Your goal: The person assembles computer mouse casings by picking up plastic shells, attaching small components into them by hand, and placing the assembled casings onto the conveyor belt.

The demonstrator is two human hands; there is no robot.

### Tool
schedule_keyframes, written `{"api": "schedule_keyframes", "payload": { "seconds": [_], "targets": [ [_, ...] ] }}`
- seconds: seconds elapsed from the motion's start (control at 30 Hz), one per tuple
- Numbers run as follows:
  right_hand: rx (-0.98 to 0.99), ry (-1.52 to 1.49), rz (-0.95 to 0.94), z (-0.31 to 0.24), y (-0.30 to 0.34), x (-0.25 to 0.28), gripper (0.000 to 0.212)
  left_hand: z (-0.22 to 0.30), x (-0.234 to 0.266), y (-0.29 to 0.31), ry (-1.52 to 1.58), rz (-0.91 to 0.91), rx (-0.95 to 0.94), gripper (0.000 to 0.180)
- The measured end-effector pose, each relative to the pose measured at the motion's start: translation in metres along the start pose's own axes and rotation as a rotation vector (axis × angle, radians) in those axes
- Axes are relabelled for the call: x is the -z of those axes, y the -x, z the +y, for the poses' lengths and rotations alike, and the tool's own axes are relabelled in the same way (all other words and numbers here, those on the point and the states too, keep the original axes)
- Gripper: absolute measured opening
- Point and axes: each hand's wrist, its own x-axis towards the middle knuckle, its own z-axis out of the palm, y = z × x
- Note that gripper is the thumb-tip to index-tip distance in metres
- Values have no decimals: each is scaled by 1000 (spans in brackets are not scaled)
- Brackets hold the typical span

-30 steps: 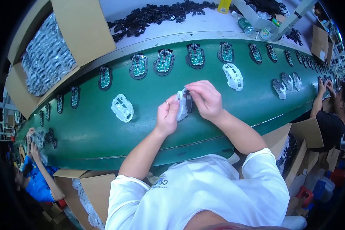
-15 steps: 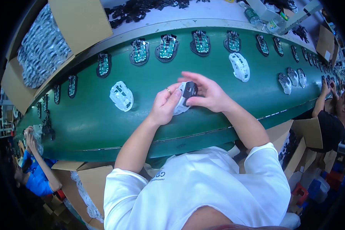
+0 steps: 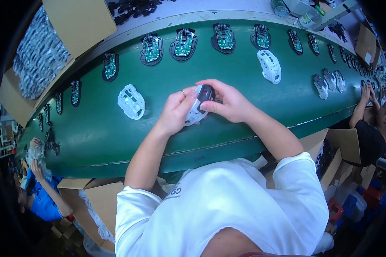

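Observation:
A white plastic mouse shell is held over the green work surface, tilted, with a black cover piece on its upper right side. My left hand grips the shell's left side, its thumb lying along the white plastic. Around the black piece closes my right hand, thumb pressed on its lower part and fingers over its far end. The fingers hide part of both pieces. One loose white shell lies to the left of my hands, another at the far right of them.
Several black mouse bases with green circuit boards line the far side of the green belt. Three white shells with dark pieces lie at right. A carton of bagged parts stands far left. Co-workers sit at both ends.
The fingers of my right hand, stretched out before, have closed over the black piece. Both hands and the shell have shifted slightly left in view; the whole scene has also shifted a little.

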Motion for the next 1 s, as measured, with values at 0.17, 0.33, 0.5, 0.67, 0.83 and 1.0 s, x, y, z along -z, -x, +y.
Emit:
{"api": "schedule_keyframes", "payload": {
  "seconds": [0.17,0.33,0.5,0.67,0.83,1.0],
  "targets": [
    [32,-5,-30,2,2,2,59,3,-2,-2,105,10,48,42],
    [-10,-68,28,0,-2,-9,62,2,-4,2,95,41,20,41],
    [-32,-127,37,3,-3,-11,64,1,-6,4,104,85,16,41],
    [104,126,128,-4,-9,-17,73,-10,15,4,-490,279,-362,36],
    [203,-185,228,12,-9,-27,38,-13,5,9,-79,446,-343,25],
    [58,-92,143,22,-17,-26,35,-13,13,1,-162,493,-406,38]
  ]
}}
